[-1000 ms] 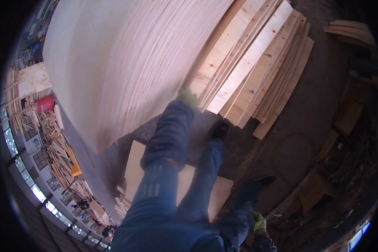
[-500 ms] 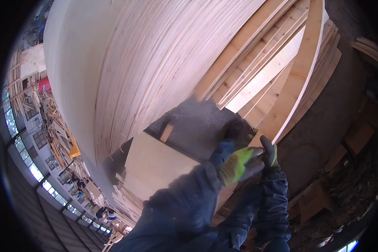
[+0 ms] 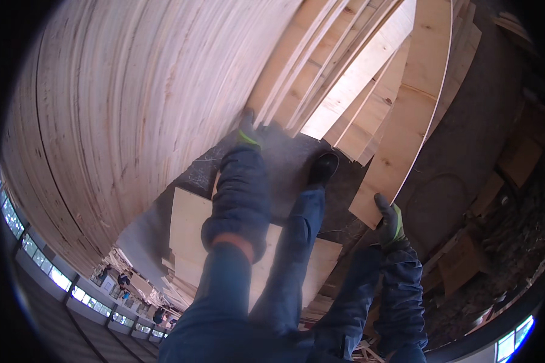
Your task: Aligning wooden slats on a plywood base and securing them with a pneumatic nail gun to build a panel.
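My right hand (image 3: 391,222), in a grey and lime-green glove, grips the near end of a long plywood strip (image 3: 415,103), its thumb lying over the top face. The strip slants away to the far right above other strips. My left hand (image 3: 248,129), gloved alike, reaches forward to the near end of another plywood strip (image 3: 272,78) beside the tall stack of thin wooden sheets (image 3: 133,91). It seems to touch that end, but its fingers are blurred and partly hidden. Between the two hands, several more plywood strips (image 3: 360,75) lie lengthwise in a loose pile.
The tall stack fills the left side. My black shoe (image 3: 324,168) stands on the dark floor (image 3: 466,157) close to the strip ends. A pale wooden panel (image 3: 188,227) lies low beneath my left arm. Cardboard-coloured pieces (image 3: 460,266) and scrap sit along the right.
My left hand has left its place beside my right hand and moved forward and left to the strips by the stack. My right hand keeps its hold on the strip. The view has shifted.
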Demonstrator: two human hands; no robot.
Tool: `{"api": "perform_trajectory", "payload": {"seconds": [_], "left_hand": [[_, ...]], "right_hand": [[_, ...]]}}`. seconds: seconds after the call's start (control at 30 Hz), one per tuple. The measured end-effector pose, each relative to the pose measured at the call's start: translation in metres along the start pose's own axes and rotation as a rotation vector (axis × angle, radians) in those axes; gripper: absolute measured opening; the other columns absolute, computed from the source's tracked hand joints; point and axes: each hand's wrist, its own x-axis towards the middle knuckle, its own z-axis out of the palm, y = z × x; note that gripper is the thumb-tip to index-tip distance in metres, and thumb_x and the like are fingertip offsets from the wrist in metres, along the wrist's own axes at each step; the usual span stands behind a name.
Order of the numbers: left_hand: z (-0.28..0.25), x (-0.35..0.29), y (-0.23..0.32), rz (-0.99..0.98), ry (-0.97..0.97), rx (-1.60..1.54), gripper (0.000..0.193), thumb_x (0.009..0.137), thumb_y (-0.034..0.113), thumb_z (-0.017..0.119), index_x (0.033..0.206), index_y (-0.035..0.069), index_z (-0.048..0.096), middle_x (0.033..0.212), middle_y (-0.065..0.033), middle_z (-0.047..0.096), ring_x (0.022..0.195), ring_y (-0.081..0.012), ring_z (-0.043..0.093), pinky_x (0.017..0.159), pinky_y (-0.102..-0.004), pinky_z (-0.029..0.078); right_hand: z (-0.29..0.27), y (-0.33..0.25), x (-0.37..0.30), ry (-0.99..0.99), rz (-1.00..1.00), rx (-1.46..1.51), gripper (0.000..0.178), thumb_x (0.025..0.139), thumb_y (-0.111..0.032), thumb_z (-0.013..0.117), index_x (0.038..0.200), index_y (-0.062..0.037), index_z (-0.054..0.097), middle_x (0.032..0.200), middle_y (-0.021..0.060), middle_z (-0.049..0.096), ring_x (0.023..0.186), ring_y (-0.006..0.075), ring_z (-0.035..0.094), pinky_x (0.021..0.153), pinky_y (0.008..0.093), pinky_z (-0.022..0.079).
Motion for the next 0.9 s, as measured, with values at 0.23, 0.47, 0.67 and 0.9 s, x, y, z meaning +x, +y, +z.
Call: {"api": "perform_trajectory", "payload": {"seconds": [0.23,0.47,0.67,0.9], "left_hand": [[0.012,-0.105,0.015,-0.049,-0.125,-0.088,0.045,0.122,0.034,0.084,0.159,0.008,0.076,0.146,-0.0131,0.083,0.131,-0.0363,0.083,0.102,-0.0557,0.076],[0.043,-0.457,-0.027,-0.437,-0.305,-0.204,0.064,0.126,0.031,0.079,0.18,0.006,0.057,0.169,-0.0206,0.074,0.143,-0.0391,0.083,0.108,-0.0571,0.077],[0.124,-0.627,0.044,0.286,-0.559,1.782,0.061,0.109,0.059,0.096,0.135,0.005,0.089,0.124,-0.0224,0.091,0.111,-0.0404,0.088,0.091,-0.054,0.069],[0.174,-0.529,0.105,0.418,-0.692,2.004,0.071,0.113,0.077,0.082,0.116,0.007,0.091,0.109,-0.0197,0.092,0.074,-0.0413,0.082,0.079,-0.0544,0.068]], "right_hand": [[-0.003,0.009,0.0,-0.001,-0.058,-0.179,0.065,0.123,-0.057,0.082,0.155,0.0002,0.081,0.134,0.0021,0.083,0.118,0.0135,0.075,0.103,0.0372,0.062],[0.056,-0.011,-0.061,-0.061,-0.107,0.031,0.077,0.126,-0.067,0.073,0.159,0.0019,0.077,0.138,0.0083,0.084,0.12,0.0185,0.083,0.104,0.039,0.069],[0.075,-0.054,-0.147,-0.424,0.016,0.697,0.085,0.129,-0.07,0.063,0.174,0.0031,0.063,0.156,0.0203,0.081,0.139,0.0279,0.084,0.116,0.0473,0.072],[0.075,-0.171,-0.254,-0.225,-0.155,0.089,0.074,0.122,-0.061,0.082,0.158,0.0034,0.077,0.132,0.0137,0.089,0.113,0.0235,0.09,0.099,0.0402,0.073]]}}
